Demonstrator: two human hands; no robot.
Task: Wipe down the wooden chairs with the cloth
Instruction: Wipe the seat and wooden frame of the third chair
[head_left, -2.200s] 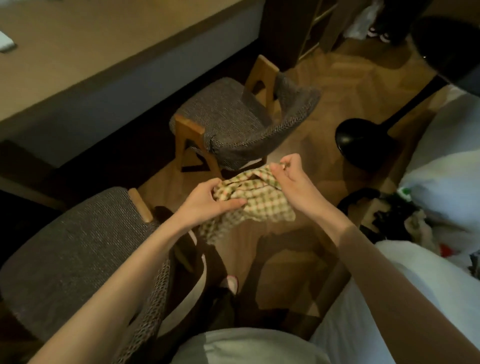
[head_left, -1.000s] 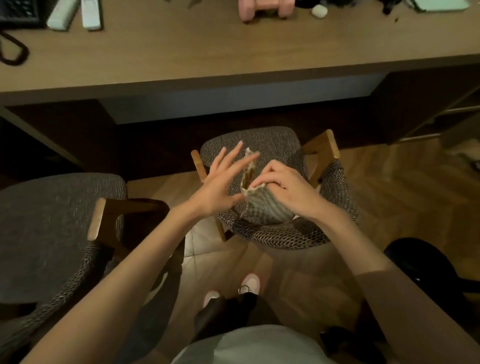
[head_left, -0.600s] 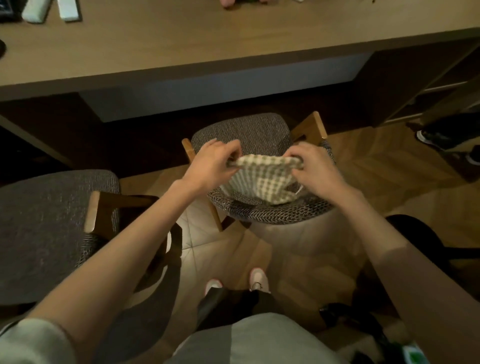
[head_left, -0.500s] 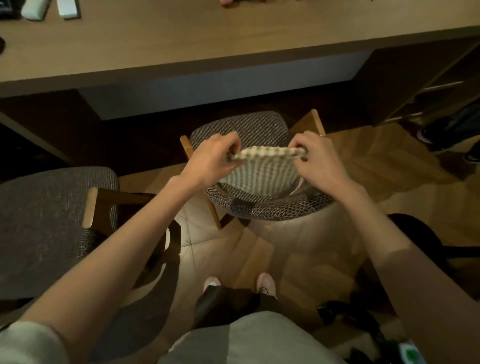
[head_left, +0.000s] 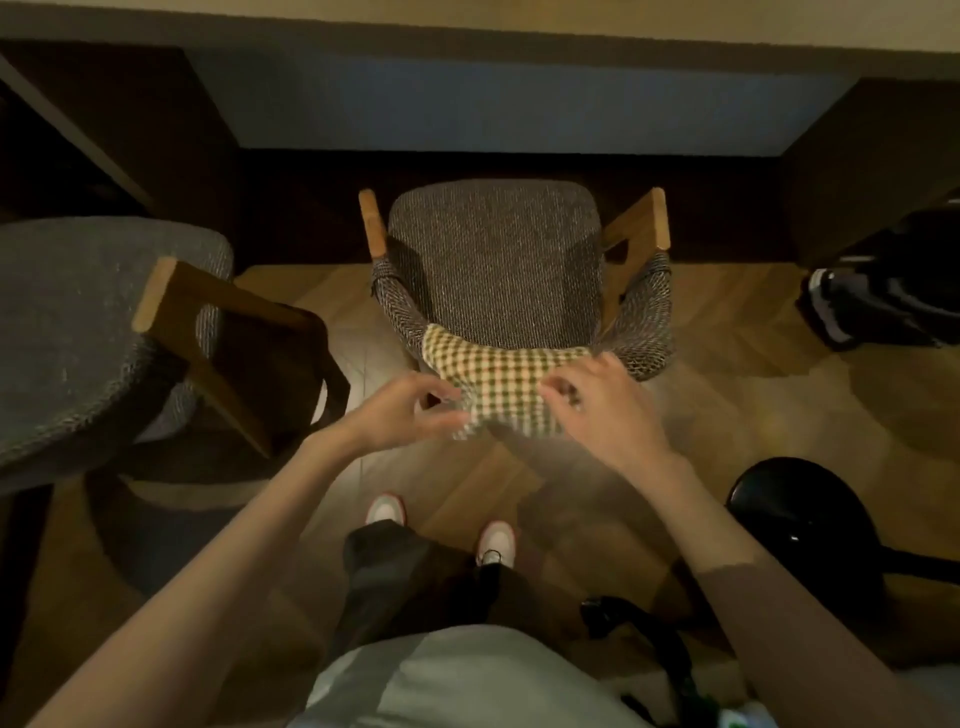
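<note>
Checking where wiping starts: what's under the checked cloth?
The checked cloth drapes over the middle chair's woven backrest, visible either side. The covered stretch is hidden. The left hand and right hand pinch its near edge.

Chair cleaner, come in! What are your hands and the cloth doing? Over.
Hands: left hand and right hand pinch the checked cloth. Cloth draped over backrest of middle chair. Nothing in the way.
</note>
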